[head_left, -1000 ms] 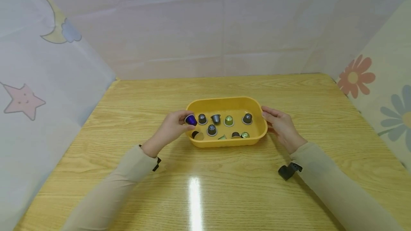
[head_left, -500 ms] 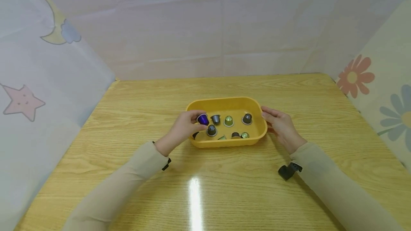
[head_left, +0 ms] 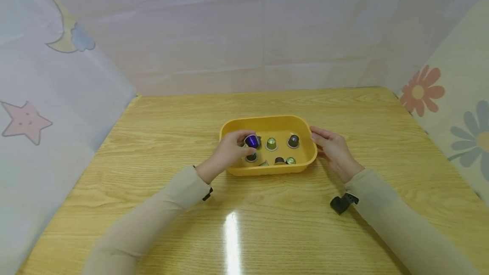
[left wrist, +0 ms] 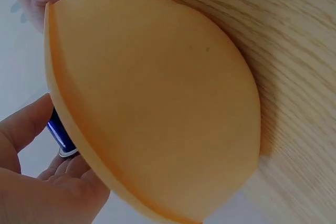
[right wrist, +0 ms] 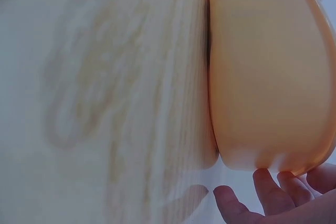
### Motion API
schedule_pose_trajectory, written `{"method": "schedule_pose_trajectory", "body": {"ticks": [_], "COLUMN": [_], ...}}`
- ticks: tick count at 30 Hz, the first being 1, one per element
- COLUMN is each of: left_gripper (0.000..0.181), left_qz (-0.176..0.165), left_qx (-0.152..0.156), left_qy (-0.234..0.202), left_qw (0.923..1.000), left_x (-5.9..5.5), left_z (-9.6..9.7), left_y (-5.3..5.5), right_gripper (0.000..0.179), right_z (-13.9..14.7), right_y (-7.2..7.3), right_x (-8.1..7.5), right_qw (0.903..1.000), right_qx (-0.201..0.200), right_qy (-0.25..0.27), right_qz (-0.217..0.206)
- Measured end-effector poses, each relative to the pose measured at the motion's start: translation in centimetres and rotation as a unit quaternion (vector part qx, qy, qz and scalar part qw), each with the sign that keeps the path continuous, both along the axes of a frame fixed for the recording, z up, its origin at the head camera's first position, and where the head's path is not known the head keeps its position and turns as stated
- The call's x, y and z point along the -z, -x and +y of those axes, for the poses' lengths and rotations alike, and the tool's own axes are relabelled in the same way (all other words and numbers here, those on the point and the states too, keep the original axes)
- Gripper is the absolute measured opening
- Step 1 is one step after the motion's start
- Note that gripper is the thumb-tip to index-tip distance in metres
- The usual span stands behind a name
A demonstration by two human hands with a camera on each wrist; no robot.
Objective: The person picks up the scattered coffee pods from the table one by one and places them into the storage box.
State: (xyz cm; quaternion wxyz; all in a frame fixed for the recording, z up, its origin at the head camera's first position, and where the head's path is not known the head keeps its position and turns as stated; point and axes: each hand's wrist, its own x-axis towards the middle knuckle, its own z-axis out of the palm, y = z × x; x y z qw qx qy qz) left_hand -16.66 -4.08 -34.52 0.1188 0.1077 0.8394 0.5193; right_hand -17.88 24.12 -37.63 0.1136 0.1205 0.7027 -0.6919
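A yellow plastic tub (head_left: 267,170) with rounded ends stands on the wooden table, holding several coffee capsules. Over its left part my left hand (head_left: 230,147) pinches a shiny blue coffee capsule (head_left: 251,141) between thumb and fingers. In the left wrist view the blue capsule (left wrist: 61,134) shows partly behind the tub's rim. My right hand (head_left: 336,152) holds the tub's right end, thumb at the rim and fingertips against the outer wall (right wrist: 265,129). A dark capsule (head_left: 251,156) lies just below the left thumb. The left hand hides some capsules behind it.
Inside the tub are a green capsule (head_left: 271,143), a dark grey capsule (head_left: 293,141) at the right, and a black capsule (head_left: 279,161) beside a pale green one (head_left: 290,161) near the front wall. Printed cloth walls (head_left: 229,54) border the table (head_left: 183,118).
My left hand has moved right over the tub, carrying the blue capsule from the left rim toward the middle. The right hand stays at the tub's right end.
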Motion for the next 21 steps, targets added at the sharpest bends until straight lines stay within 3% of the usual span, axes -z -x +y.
{"method": "schedule_pose_trajectory", "body": {"ticks": [21], "left_gripper": [0.053], "left_qz": [0.003], "left_qx": [0.017], "left_qy": [-0.020], "left_qw": [0.9997], "left_x": [0.62], "left_z": [0.71], "left_y": [0.07], "right_gripper": [0.054], "right_z": [-0.10], "right_y": [-0.07], "right_x": [0.37], "right_qw": [1.0000], "right_qx": [-0.004], "right_qy": [-0.008], "right_qz": [-0.001]}}
